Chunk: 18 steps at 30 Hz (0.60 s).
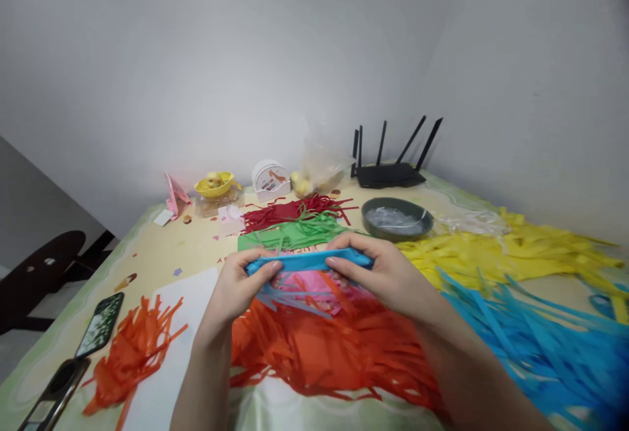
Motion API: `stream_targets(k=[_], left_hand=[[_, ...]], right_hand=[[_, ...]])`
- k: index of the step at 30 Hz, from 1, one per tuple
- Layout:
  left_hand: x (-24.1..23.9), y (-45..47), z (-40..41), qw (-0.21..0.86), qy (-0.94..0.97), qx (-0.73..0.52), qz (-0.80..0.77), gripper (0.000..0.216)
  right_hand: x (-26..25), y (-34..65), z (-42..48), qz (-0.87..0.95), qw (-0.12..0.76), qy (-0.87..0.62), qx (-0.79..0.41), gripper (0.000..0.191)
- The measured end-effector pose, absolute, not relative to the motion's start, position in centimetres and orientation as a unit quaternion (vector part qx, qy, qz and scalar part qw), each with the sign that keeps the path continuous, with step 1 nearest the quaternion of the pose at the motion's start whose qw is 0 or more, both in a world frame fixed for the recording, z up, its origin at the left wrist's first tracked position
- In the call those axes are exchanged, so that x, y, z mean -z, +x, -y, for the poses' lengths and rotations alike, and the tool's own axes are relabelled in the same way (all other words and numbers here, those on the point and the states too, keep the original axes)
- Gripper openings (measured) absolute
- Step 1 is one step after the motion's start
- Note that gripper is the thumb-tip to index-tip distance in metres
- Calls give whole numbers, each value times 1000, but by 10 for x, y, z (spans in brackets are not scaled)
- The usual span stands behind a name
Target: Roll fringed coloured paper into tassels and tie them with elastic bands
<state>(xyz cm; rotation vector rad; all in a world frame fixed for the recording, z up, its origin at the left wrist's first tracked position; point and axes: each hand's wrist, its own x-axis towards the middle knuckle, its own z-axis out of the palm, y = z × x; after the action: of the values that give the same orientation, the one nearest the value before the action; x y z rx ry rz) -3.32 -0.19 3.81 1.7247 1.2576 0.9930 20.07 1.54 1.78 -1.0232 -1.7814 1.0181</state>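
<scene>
A folded strip of blue fringed paper (304, 261) is stretched level between my two hands, with thin blue strands hanging beneath it. My left hand (233, 283) pinches its left end, thumb on top; my right hand (381, 272) grips the right end the same way. Below them, orange fringed paper (314, 352) is spread on the table, and some pink fringed paper (317, 281) shows behind the hanging strands. Farther back lie green fringed paper (260, 240) and dark red fringed paper (282, 211). My fingers under the blue strip are partly hidden.
Yellow fringed paper (472, 251) and more blue fringed paper (545, 339) cover the right side. A dark bowl (371, 224) and a black router (390, 174) stand behind. On the left are an orange bundle (135, 352), a white sheet (174, 333) and a phone (101, 323).
</scene>
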Motion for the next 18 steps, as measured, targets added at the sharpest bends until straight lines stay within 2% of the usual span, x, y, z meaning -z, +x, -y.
stream_targets(k=[4,8,15,18], left_hand=[[-37,-33,1,339,673,-403,-519,19],[-38,-32,2,311,694,-423,-493,12],[-38,-36,1,367,689,-358,-513,28],[-36,-35,0,350,679,-374,-526,26]], right_hand=[[-16,199,-17,672,436,-396,-449,25],[-17,198,-17,685,436,-408,-418,21],[-18,199,-18,708,412,-412,-400,20],[-19,199,-19,708,411,-417,-395,22]])
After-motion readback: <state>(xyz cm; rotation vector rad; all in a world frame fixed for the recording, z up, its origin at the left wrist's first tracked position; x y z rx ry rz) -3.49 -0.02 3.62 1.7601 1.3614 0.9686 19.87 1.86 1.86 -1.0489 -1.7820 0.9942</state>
